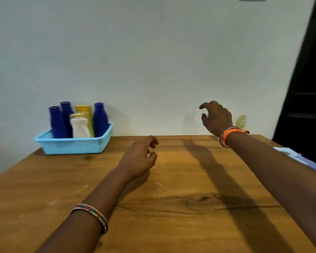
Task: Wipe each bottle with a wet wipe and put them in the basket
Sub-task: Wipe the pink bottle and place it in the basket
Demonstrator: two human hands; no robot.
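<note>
Basically everything sits on a wooden table point(171, 189), warm brown, matte, knotty grain with small pale scuffs. Light blue plastic basket point(75, 143), rectangular with perforated mesh walls, stands at the far left corner against the wall. Inside it, upright and packed close: three dark blue bottles point(57, 123), tapered with flat caps, smooth plastic; a yellow bottle point(84, 110) behind; a white bottle point(80, 127) with a rounded body in front. No bottle left on the table that I can see, so I judge the task near done or done. My left hand point(140, 159) hovers low over the middle of the table, fingers loosely curled, holding nothing. My right hand point(216, 118) is raised by the far right edge, fingers half-curled, also empty. Something pale and cloth-like point(295, 156) lies at the right edge, maybe the wipe, too blurred to tell. Next move, I reckon: check the far right for leftovers, lift upright, drop gently into the basket's free gap.
</note>
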